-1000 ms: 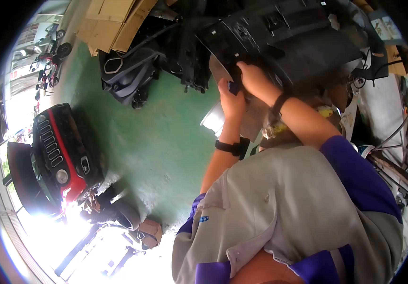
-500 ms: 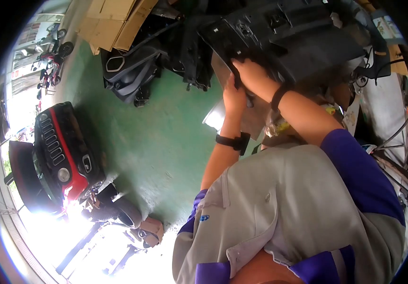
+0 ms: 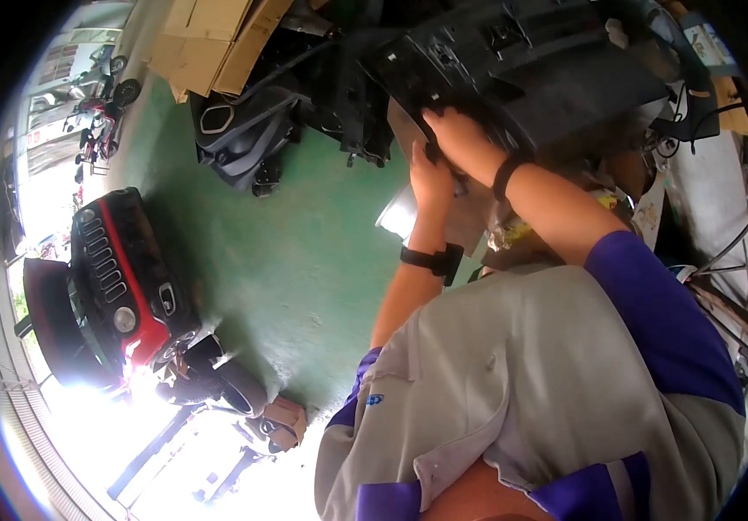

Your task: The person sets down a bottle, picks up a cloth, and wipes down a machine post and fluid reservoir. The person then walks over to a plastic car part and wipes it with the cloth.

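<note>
A large black plastic panel [image 3: 574, 100] with clips and cut-outs lies across the upper right of the head view. At its near left edge, my right hand [image 3: 463, 139] is closed, fingers bent against the edge; their tips are partly hidden. Just below, my left hand [image 3: 432, 184], with a dark watch on the wrist, is wrapped round a dark part at the same edge, thumb up. Whether that part belongs to the panel is hard to make out. Beneath both hands is a brown cardboard sheet [image 3: 461, 221].
Black plastic parts [image 3: 252, 130] and cardboard boxes [image 3: 205, 39] stand beyond the panel. On the green floor [image 3: 287, 252] to the left is a red and black toy car [image 3: 122, 269]. Wheeled frames [image 3: 100, 113] stand farther left. Cables [image 3: 739, 243] and clutter lie at the right.
My left thumb has shifted slightly down and left along the panel edge. My right hand stays at almost the same spot. The view has turned a little.
</note>
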